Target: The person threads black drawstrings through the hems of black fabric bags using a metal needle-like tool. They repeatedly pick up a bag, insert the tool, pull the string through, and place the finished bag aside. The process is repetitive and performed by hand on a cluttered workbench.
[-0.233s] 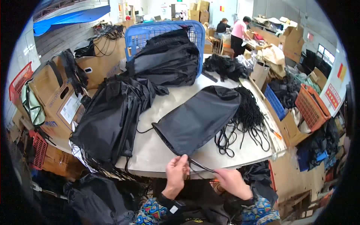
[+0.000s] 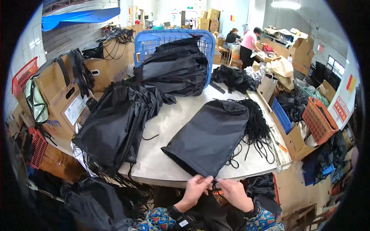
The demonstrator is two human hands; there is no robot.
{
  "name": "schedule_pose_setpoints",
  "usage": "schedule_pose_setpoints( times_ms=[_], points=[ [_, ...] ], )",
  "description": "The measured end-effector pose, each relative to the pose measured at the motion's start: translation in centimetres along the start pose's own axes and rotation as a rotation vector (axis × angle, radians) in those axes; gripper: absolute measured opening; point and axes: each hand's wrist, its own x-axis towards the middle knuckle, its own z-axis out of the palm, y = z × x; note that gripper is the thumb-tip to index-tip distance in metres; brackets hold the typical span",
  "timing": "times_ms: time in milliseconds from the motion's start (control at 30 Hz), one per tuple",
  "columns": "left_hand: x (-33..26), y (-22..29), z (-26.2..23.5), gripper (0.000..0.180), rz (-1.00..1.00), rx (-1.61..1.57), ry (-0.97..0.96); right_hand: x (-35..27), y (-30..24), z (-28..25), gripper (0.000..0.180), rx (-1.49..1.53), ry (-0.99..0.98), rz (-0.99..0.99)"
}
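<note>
A black drawstring bag (image 2: 208, 134) lies flat on the table, its near corner reaching the front edge. At that corner my left hand (image 2: 195, 191) is closed, thumb and fingers pinching the bag. My right hand (image 2: 235, 193) is close beside it, fingers pinched on a black cord (image 2: 216, 180) that comes from the corner. The cord is mostly hidden between the hands. A loose bundle of black cords (image 2: 257, 119) rests against the bag's right side. To the left lies a stack of similar black bags (image 2: 111, 123), with cords hanging over the table edge.
A blue plastic basket (image 2: 140, 42) full of black bags stands at the back of the white table (image 2: 154, 165). Cardboard boxes (image 2: 58, 88) crowd the left. An orange cutter (image 2: 282, 147) lies near the right edge, beyond it an orange crate (image 2: 319, 119). Two people work far back.
My hands have come together at the bag's corner, the right one moving in toward the left. The bag has shifted right and nearer, and the cord at its left corner now shows apart from it.
</note>
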Motion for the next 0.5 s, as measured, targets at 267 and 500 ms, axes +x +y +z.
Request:
schedule_pose_setpoints(
  times_ms=[267,500],
  points=[
    [2.5,4.7,-5.6,0.02,0.267,-0.128,0.279,-2.3,-1.8,-5.2,0.019,0.547,-0.385,0.507],
    [-0.3,0.0,-0.3,0.023,0.012,0.26,-0.226,-1.1,-1.3,-1.4,0.027,0.47,-0.272,0.442]
  ],
)
